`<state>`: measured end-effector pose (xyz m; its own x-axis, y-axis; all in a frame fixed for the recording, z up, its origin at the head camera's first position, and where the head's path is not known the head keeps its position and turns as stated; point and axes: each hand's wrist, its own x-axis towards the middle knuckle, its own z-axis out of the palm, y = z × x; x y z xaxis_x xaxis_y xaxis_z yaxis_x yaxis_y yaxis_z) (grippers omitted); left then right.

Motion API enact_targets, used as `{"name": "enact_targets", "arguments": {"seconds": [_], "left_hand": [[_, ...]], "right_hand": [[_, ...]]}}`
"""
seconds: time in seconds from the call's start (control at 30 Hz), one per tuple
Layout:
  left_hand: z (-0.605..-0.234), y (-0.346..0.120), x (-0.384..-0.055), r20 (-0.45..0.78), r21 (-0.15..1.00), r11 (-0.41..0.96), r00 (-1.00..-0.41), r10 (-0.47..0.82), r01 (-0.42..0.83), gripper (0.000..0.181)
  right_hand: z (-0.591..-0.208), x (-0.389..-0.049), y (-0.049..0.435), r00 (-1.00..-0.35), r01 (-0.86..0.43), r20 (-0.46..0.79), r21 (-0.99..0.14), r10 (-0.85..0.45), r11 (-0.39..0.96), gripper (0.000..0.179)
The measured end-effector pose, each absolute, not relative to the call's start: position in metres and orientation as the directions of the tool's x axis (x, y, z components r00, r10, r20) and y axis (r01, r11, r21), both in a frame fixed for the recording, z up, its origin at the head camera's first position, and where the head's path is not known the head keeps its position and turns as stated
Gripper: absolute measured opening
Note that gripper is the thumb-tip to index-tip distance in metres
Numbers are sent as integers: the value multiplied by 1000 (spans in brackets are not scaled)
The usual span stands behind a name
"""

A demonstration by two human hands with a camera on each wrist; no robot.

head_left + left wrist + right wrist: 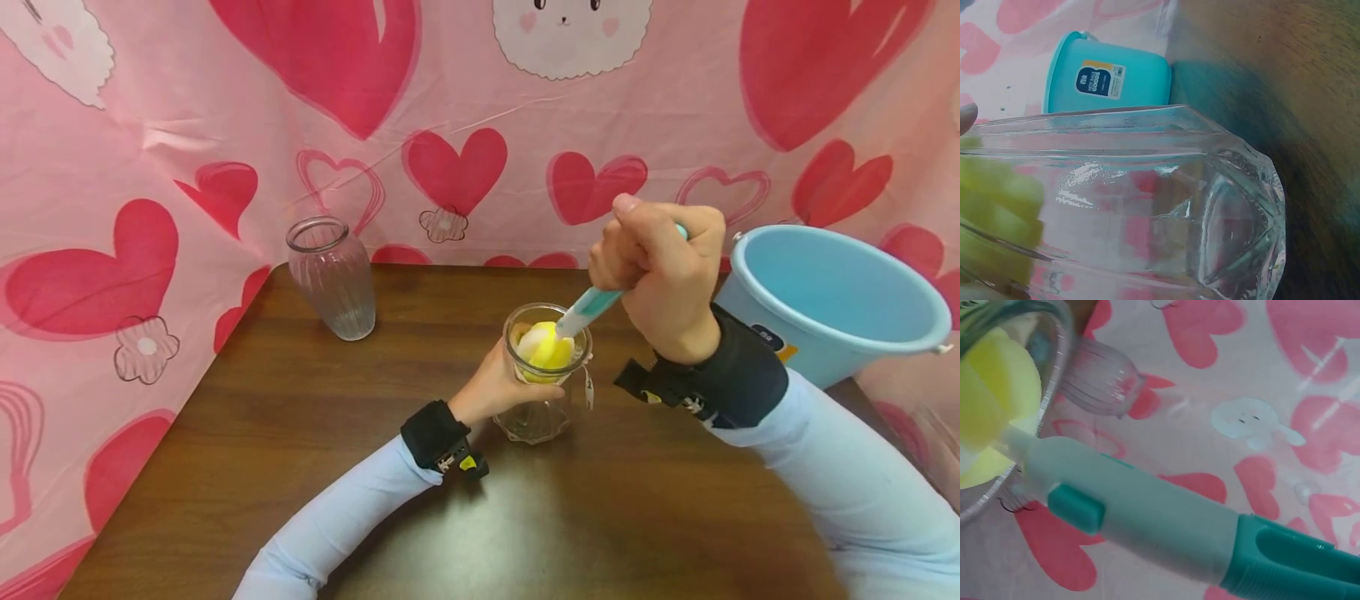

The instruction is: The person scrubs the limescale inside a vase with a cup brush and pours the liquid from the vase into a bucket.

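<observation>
In the head view a clear glass jar (534, 423) stands at mid-table, a small white tag (588, 392) hanging by its neck. My left hand (510, 387) grips the jar just below the rim, thumb across the front. My right hand (663, 271), raised above and to the right, is wrapped round a sponge bottle brush (587, 310) with a white and teal handle. The brush slants down into the jar's mouth. Its yellow and white sponge head (997, 394) fills the opening. Through the glass, the left wrist view shows the sponge (1000, 212) in the upper part, above the faceted base.
A ribbed, pinkish glass vase (337, 287) stands at the back left of the brown wooden table (300, 417). On the right is a light blue bucket (832, 321), close behind my right wrist. A pink heart-print cloth (517, 100) hangs behind the table.
</observation>
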<state>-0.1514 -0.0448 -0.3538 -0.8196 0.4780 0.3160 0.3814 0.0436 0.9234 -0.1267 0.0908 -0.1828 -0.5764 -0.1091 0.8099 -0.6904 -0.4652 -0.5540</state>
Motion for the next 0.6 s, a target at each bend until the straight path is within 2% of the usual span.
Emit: {"name": "enact_targets", "arguments": {"seconds": [0.2, 0.37, 0.5, 0.6], "left_hand": [[-366, -43, -158, 333, 915, 46, -813, 478, 402, 80], [-367, -43, -159, 365, 907, 6, -794, 485, 421, 81], [-368, -42, -159, 377, 905, -12, -788, 486, 426, 85], [-368, -43, -158, 340, 914, 38, -813, 474, 404, 83]], "right_hand": [[-169, -124, 102, -596, -693, 802, -539, -41, -479, 46], [-159, -122, 116, -639, -653, 769, -541, 2, -530, 47], [-151, -121, 137, -691, -543, 723, -515, 3, -664, 45], [-145, -121, 156, -720, -426, 693, -438, 4, -792, 45]]}}
